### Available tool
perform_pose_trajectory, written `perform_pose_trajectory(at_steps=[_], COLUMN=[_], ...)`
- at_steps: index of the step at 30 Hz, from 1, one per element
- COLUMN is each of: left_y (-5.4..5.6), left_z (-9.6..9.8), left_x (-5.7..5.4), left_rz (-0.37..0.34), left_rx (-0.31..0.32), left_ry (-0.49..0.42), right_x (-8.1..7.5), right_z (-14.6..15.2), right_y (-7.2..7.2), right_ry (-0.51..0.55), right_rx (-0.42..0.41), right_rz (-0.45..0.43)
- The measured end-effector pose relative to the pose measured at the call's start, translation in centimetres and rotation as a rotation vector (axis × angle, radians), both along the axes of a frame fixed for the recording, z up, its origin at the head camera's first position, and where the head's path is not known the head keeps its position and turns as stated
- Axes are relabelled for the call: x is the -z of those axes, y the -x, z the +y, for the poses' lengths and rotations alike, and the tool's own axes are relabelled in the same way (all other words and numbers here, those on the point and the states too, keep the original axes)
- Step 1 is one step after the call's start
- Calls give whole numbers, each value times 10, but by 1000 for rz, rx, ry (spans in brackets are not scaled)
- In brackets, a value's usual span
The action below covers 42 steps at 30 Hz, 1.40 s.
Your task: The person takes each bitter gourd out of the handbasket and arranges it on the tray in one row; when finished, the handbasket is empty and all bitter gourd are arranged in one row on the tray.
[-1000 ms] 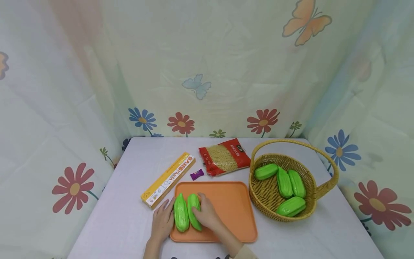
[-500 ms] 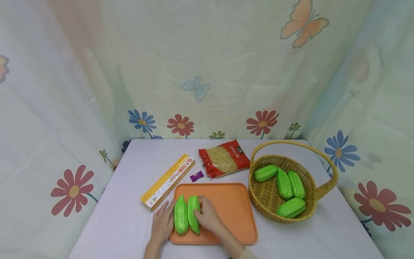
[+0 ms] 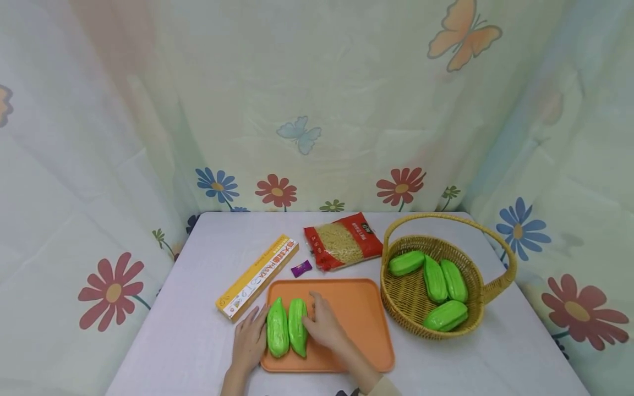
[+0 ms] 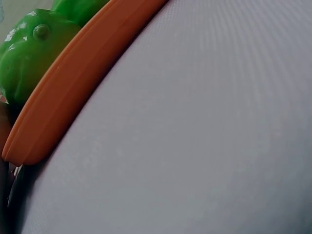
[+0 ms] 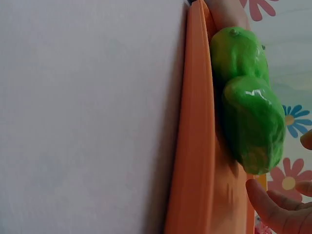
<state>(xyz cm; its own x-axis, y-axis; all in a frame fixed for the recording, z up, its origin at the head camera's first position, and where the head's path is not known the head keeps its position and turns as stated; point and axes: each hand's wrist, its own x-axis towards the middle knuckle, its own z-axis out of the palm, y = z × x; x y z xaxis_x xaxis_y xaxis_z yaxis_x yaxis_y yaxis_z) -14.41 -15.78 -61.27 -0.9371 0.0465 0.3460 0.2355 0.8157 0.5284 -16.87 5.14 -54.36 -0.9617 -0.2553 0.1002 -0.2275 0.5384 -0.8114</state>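
And here we are: two green gourds side by side on the left part of the tray, L gourd (image 3: 278, 328) w/ its pointy tip away from the person, R gourd (image 3: 298, 328) w/ its tip toward them, a slim gap btwn them in the head view. L hand (image 3: 250, 338) lies along the left rim of the tray (image 3: 361, 319), fingers loosely extended, seemingly gripping nothing; can't tell if they touch L gourd. R hand (image 3: 324, 323) is just right of R gourd, thumb & fingers spread wide w/ nothing btwn them; thumb contact, can't say. Now, handling: prob. light & stiff, a hollow-looking fake, so little crush risk, but that gloss says slick and the rounded belly could roll. Best hold, IMO: round the fat middle, thumb one side, fingers opp., using the lengthwise ridges; skip the tapered tip. Out right, the basket (image 3: 408, 297) holds four more gourds; up top of the desk (image 3: 198, 286), box (image 3: 258, 276), sweet (image 3: 301, 268) & pasta bag (image 3: 342, 242).
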Motion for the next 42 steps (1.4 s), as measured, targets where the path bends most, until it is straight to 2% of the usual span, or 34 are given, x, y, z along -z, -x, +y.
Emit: perform_pose_trajectory(at_steps=[5,11,18,22,27,35,42], left_y=[0,-2,-1,0,0,-1,-1], left_z=[0,0,-2,-2,-1,1,1], left_x=[2,2,-4,-5,-4,-4,-5], left_rz=[15,19,-12,-40,-40,-50,-48], left_rx=[1,-5,-11,-15,-12,-8,-7], left_ry=[8,21,7,-10,-1,5,-3], right_x=[-13,-41,-66,-72,-79,-88,-90], right_z=[12,35,64,84,112,167,202], right_y=[10,20,35,40,43,49,54], right_ry=[11,39,71,102,176,173,214], right_rx=[-3,52,119,156,173,224,284], right_rz=[-21,-63,-13,-55,-121,-107,-137])
